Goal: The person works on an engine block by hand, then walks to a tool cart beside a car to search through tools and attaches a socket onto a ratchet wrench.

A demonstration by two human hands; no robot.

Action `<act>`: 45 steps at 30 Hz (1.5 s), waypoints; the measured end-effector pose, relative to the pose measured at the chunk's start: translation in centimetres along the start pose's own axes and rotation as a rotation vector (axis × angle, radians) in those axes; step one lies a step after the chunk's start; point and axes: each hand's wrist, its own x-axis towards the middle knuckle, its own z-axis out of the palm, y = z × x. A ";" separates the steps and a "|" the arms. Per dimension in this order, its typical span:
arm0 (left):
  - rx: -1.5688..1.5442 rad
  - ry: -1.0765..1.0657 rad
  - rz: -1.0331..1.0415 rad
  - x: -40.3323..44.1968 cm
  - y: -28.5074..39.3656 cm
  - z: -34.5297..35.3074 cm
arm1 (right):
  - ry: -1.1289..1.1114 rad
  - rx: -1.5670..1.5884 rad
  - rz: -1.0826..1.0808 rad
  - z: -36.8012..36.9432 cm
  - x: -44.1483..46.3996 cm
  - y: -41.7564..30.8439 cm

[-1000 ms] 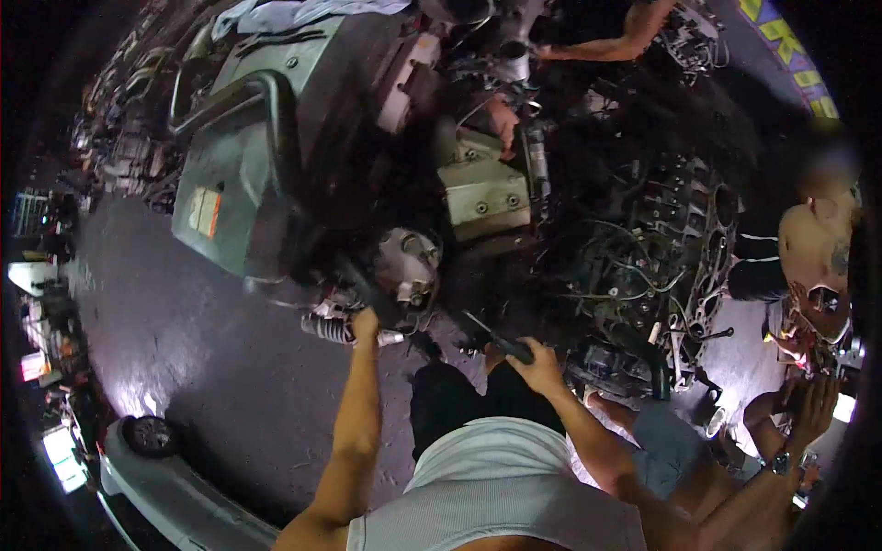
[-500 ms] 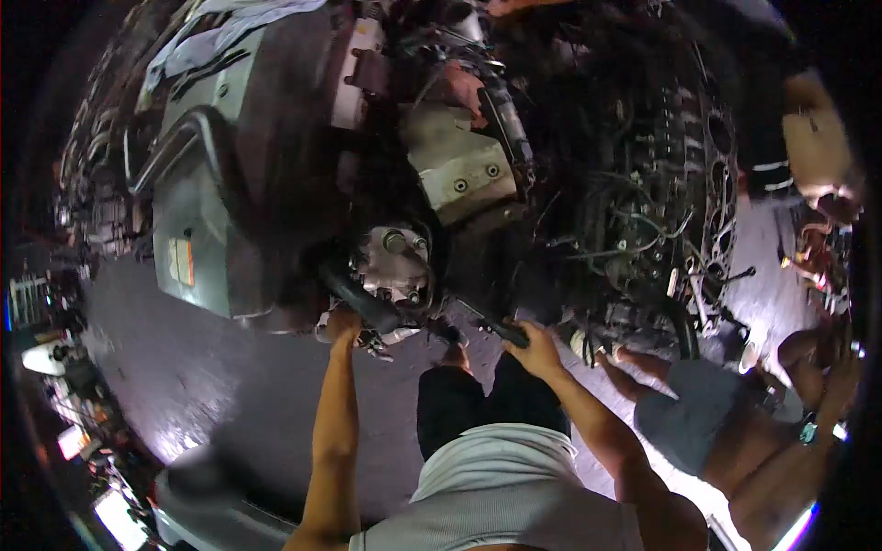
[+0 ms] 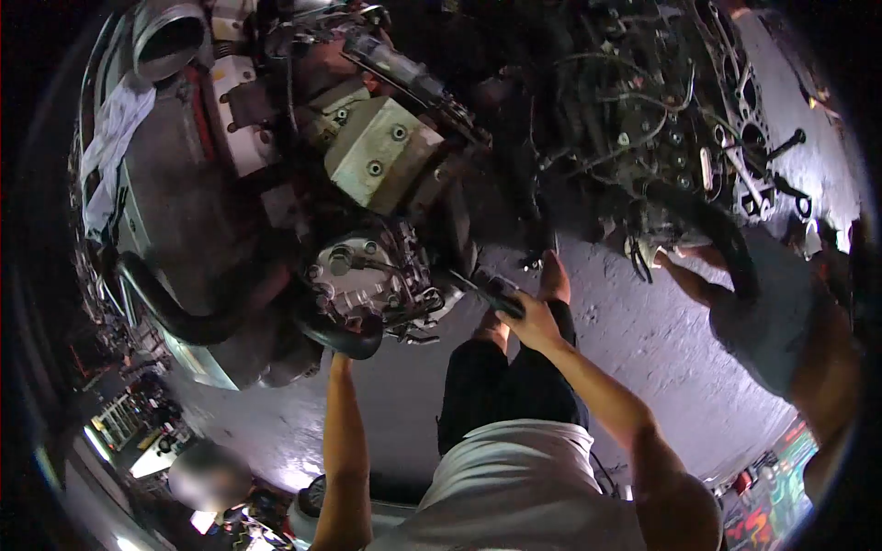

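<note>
My right hand is closed around the black handle of a hand tool. Its thin metal shaft points up and left, toward the engine, and I cannot make out its tip. My left hand reaches up to the end of a thick black hose, which hides most of its fingers. Just above that hose is a metal engine housing with a round cap and bolts. Above and to the right of the housing, a pale metal bracket carries two bolts.
A second engine block with loose wires and a wrench on it stands at the right. Close by is a co-worker in grey clothing. A pale cloth hangs at the upper left. Grey floor shows below the engines.
The view has turned and shifted, so the engine now appears further left and closer. My right hand still holds the tool; my left hand is still by the hose.
</note>
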 end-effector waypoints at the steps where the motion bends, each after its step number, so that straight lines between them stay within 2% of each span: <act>1: -0.044 -0.013 0.000 -0.1 -0.1 -0.2 | -0.007 0.019 0.046 1.0 0.3 -0.3; 6: -0.155 -0.060 0.018 0.3 -0.6 -0.6 | -0.019 0.151 0.206 6.6 3.1 -4.6; 9: -0.198 -0.084 0.027 0.3 -1.1 -1.0 | 0.086 0.343 0.178 11.3 4.8 -4.6; 11: -0.219 -0.093 0.031 0.4 -1.6 -0.9 | 0.186 0.351 0.112 12.9 5.1 -4.9; 12: -0.226 -0.102 0.034 0.4 -1.8 -0.9 | 0.135 0.369 0.137 13.4 5.2 -4.8; 14: -0.243 -0.114 0.038 0.6 -1.9 -0.8 | 0.038 0.402 0.181 13.5 6.0 -5.2; 17: -0.253 -0.132 0.038 0.7 -2.0 -0.7 | 0.064 0.398 0.179 12.7 5.9 -6.2; 20: -0.269 -0.144 0.034 0.8 -2.1 -0.5 | 0.186 0.408 0.106 14.7 6.6 -4.7; 29: -0.321 -0.164 0.019 0.7 -3.0 -0.6 | 0.200 0.355 0.172 15.4 7.0 -4.9; 32: -0.335 -0.166 0.007 0.4 -3.3 -0.8 | 0.272 0.301 0.185 15.7 7.0 -5.4; 35: -0.346 -0.168 0.001 0.1 -3.1 -1.2 | 0.194 0.356 0.238 14.3 6.9 -6.7; 38: -0.346 -0.170 -0.009 -0.2 -2.8 -1.4 | 0.331 0.363 0.154 16.2 6.4 -5.8; 45: -0.359 -0.163 -0.026 -0.5 -3.6 -1.3 | 0.334 0.402 0.194 17.4 6.4 -6.1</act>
